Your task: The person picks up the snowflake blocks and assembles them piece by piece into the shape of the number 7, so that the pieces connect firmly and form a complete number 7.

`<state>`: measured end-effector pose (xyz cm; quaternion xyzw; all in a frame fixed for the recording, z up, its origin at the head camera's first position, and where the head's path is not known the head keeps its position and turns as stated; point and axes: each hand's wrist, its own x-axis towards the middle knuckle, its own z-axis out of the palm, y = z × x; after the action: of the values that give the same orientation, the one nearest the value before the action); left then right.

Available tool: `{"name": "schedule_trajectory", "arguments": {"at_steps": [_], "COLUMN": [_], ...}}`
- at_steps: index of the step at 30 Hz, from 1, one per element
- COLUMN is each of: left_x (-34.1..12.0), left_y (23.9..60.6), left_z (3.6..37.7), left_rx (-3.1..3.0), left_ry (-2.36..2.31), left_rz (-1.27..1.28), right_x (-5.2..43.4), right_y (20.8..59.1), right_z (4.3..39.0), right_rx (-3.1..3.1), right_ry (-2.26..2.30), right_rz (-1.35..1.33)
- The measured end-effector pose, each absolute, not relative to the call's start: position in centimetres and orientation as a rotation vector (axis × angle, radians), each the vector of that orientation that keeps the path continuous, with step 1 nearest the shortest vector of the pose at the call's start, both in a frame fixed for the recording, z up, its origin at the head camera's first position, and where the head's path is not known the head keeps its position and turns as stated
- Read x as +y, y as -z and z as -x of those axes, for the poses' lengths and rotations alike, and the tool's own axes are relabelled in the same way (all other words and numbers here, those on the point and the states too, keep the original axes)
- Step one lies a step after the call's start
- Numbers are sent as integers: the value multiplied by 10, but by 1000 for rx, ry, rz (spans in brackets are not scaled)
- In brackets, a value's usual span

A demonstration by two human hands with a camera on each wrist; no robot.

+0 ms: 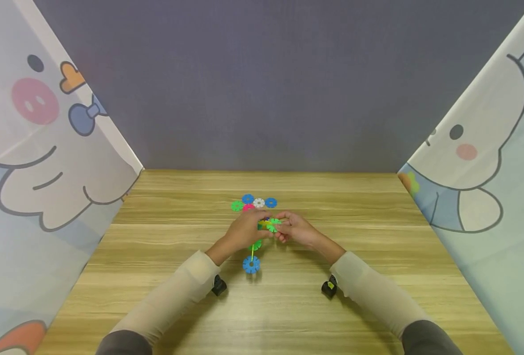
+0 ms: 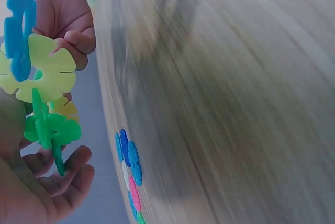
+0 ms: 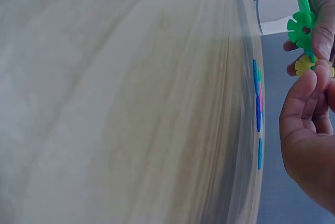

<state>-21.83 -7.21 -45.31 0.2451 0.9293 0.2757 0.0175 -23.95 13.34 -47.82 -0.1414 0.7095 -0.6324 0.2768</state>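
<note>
My left hand [image 1: 246, 229] holds a chain of notched plastic discs joined by their slots. The chain has a blue disc [image 1: 251, 265] at the near end, a pale yellow disc [image 2: 55, 69] slotted into it, green discs [image 2: 65, 130] and a yellow disc [image 3: 303, 66] towards the right hand. Opposite, my right hand [image 1: 299, 229] pinches a light green disc [image 1: 274, 225] against the chain's far end, thumb and fingertips at its edge. Both hands are raised above the table and nearly meet. In the right wrist view, fingers partly hide where the discs join.
Loose discs lie flat on the wooden table [image 1: 311, 315] beyond the hands: a green disc [image 1: 237, 206], a white disc [image 1: 259, 202], a pink disc [image 1: 248, 207] and several blue ones, including a blue disc [image 1: 271, 202]. A grey panel [image 1: 271, 88] rises behind the table.
</note>
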Motion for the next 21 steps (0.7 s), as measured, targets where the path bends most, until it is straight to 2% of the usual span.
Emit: {"name": "schedule_trajectory", "arguments": {"at_steps": [21], "left_x": [-73], "left_y": [451], "left_z": [216], "left_rx": [2954], "left_ry": [-717], "left_rz": [-761], "right_x": [129], "right_y": [480], "right_z": [239], "right_rx": [1987], "right_ry": [1676], "right_rz": [331]}}
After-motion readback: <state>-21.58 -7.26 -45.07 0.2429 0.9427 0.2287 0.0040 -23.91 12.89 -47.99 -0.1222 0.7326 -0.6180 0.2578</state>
